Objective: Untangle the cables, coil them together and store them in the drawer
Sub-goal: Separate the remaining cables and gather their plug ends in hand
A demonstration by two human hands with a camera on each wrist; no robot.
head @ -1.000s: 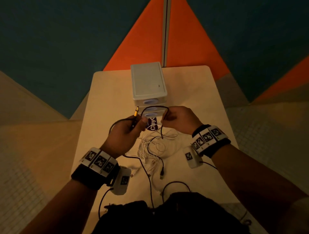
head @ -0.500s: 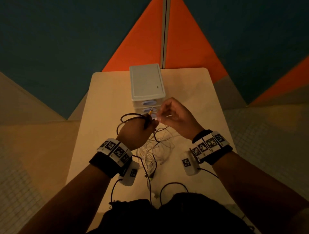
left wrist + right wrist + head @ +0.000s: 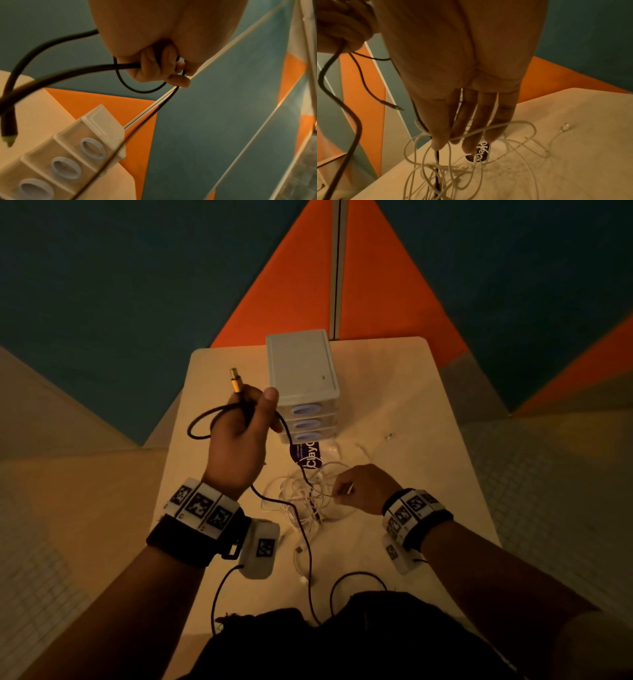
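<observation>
Black cable (image 3: 305,529) is gripped in the raised left hand (image 3: 239,436). White cables (image 3: 308,494), tangled mid-tabletop before the drawer unit (image 3: 301,378), are pinched by the lowered right hand (image 3: 363,489).

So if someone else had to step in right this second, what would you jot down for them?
Left hand: raised, gripping the black cable near its yellow-tipped plug; the rest trails down through the pile.
Right hand: low over the table, fingers in the tangle of white cables; whether it actually pinches a strand is unclear.
Drawer unit: at the table's far side, all three drawers closed.
Done: the black cable's plug end is lifted clear of the pile.
Left: finish separating black from white, coil them together, open a drawer, store them.
</observation>
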